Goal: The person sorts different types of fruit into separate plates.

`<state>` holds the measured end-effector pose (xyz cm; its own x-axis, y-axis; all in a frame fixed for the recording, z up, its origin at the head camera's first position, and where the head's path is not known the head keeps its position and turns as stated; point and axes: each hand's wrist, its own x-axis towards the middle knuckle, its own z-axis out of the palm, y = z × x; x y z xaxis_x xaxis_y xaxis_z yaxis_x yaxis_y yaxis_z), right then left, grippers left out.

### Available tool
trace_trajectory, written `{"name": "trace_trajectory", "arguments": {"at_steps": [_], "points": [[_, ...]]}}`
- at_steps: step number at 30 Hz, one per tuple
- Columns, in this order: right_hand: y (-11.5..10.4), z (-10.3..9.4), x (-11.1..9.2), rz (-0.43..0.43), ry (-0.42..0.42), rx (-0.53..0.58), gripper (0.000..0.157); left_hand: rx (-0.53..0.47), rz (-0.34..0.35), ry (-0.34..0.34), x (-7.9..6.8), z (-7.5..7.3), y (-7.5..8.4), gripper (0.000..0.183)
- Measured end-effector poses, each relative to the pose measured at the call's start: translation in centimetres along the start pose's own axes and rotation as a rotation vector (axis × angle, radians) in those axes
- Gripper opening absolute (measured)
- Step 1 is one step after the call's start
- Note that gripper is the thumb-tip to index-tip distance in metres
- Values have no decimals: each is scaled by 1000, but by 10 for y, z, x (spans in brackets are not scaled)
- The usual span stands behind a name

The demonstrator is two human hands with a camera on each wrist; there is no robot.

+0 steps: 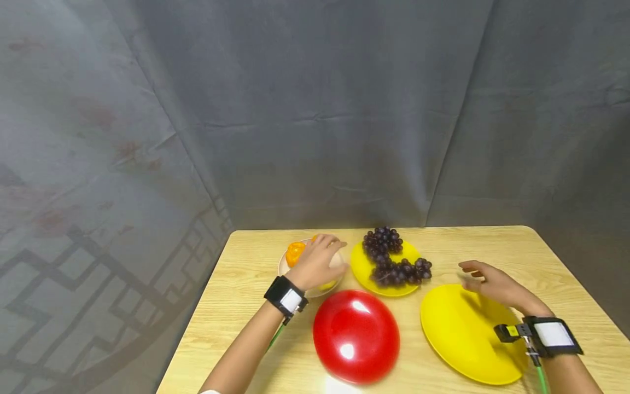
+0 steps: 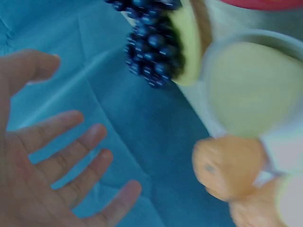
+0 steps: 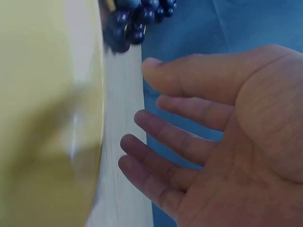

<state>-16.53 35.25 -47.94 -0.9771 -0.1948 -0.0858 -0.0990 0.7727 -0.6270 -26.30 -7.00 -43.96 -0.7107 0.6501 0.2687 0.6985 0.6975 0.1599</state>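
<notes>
My left hand [image 1: 320,262] is above a pale round dish [image 1: 284,269], hiding much of it. In the left wrist view its fingers are spread with nothing between them. Orange-coloured round pieces [image 1: 295,253] lie at the dish's far left side, and something pale yellow [image 2: 253,87] sits inside; their kinds are unclear. Over the far edge of a large yellow plate [image 1: 462,334] hovers my right hand [image 1: 497,283], holding nothing, its fingers loosely bent. Dark grapes [image 1: 394,271] in bunches lie on a smaller yellow plate [image 1: 361,268] between the hands.
A shiny red plate [image 1: 356,336] stands at the front middle of the wooden table [image 1: 236,284]. Grey cloth [image 1: 320,137] hangs behind the table and at both sides. Green cables run from the bands on both wrists.
</notes>
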Motion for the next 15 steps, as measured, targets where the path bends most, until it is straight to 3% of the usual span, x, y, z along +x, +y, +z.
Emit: {"name": "trace_trajectory", "arguments": {"at_steps": [7, 15], "points": [[23, 5, -30, 13, 20, -95, 62, -59, 51, -4, -36, 22, -20, 57], [37, 13, -49, 127, 52, -116, 67, -101, 60, 16, -54, 49, -30, 56]]}}
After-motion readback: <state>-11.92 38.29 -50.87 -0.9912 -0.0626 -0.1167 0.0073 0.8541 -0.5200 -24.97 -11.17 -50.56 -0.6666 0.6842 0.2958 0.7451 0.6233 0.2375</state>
